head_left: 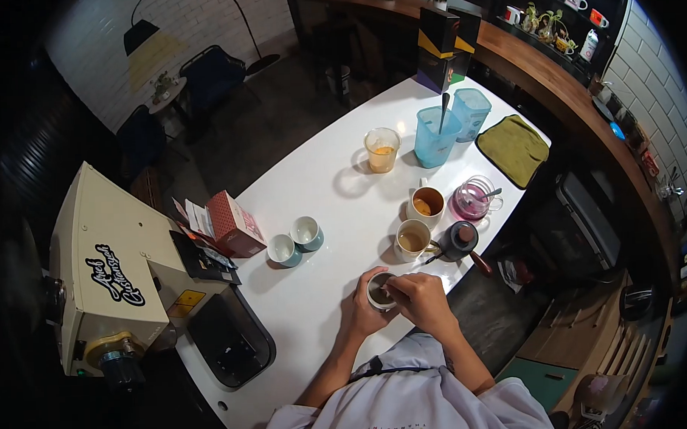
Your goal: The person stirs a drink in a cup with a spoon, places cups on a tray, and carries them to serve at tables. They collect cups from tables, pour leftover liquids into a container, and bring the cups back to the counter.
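The left hand [364, 314] is wrapped round a small cup [378, 293] by the near edge of the white table [336, 215]. The right hand's [423, 296] fingers bunch at its rim; what they grip, I can't tell. From that cup, a tan-filled mug [412, 243] stands at one o'clock, two teal cups [314, 241] at ten.

Before us is a cup [374, 300]; beyond it on the surface [319, 177] we see two mugs [414, 239], a glass server [475, 204] to their right, paired cups [286, 252] leftward, pitchers [435, 148] behind, and a cloth [514, 149] right of these.
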A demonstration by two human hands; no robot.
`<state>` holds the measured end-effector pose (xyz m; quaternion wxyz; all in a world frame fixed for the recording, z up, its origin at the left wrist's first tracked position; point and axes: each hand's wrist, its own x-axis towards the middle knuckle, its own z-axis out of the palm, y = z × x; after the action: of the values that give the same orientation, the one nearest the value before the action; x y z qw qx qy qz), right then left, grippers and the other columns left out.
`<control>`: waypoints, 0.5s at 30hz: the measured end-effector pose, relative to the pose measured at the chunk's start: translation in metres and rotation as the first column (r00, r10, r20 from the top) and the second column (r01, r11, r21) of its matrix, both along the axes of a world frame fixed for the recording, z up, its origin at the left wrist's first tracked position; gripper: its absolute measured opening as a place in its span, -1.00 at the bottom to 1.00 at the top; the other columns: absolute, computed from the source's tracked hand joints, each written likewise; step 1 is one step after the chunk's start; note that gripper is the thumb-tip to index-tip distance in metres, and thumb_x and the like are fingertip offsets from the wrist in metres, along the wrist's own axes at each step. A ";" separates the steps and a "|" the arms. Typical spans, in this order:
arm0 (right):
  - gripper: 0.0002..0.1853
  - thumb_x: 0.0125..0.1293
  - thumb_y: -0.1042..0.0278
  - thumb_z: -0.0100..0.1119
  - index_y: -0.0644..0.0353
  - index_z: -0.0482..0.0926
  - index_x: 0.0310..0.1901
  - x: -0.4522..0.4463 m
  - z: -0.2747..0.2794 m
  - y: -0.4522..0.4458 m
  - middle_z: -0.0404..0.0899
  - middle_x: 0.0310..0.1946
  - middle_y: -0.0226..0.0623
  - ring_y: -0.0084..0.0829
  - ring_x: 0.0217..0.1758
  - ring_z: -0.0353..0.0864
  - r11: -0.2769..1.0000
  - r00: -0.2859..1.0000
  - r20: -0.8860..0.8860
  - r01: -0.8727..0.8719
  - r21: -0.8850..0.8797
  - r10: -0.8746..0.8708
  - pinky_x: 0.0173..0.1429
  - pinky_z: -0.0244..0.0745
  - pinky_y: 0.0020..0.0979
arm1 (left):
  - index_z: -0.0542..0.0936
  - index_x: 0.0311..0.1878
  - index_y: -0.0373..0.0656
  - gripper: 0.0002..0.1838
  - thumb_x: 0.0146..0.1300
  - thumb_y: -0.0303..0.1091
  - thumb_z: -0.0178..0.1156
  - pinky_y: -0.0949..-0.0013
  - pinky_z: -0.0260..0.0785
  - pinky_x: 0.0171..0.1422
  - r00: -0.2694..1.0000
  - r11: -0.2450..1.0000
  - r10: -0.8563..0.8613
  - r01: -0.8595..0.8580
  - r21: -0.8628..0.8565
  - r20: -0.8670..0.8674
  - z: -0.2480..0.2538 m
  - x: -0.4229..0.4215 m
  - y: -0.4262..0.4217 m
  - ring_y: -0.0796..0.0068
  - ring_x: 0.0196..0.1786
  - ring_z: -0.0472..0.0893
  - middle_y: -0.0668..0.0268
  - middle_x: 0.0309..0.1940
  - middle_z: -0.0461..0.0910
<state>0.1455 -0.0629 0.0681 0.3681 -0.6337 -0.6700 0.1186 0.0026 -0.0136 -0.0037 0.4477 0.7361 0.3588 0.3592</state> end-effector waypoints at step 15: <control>-0.93 0.07 0.46 0.32 0.19 0.66 -0.38 -0.001 0.000 -0.002 0.62 -0.54 -0.21 -0.16 -0.47 0.63 0.999 0.999 0.051 -0.008 -0.033 0.010 -0.37 0.51 -0.23 | 0.38 0.25 -0.08 -0.13 -0.18 -0.27 0.62 0.26 0.57 0.06 1.000 1.000 0.008 -0.008 -0.019 -0.027 0.001 -0.002 -0.001 0.26 0.02 0.69 0.22 0.03 0.63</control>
<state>0.1443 -0.0648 0.0678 0.3401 -0.6393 -0.6799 0.1151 0.0008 -0.0149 -0.0023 0.4484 0.7351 0.3713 0.3475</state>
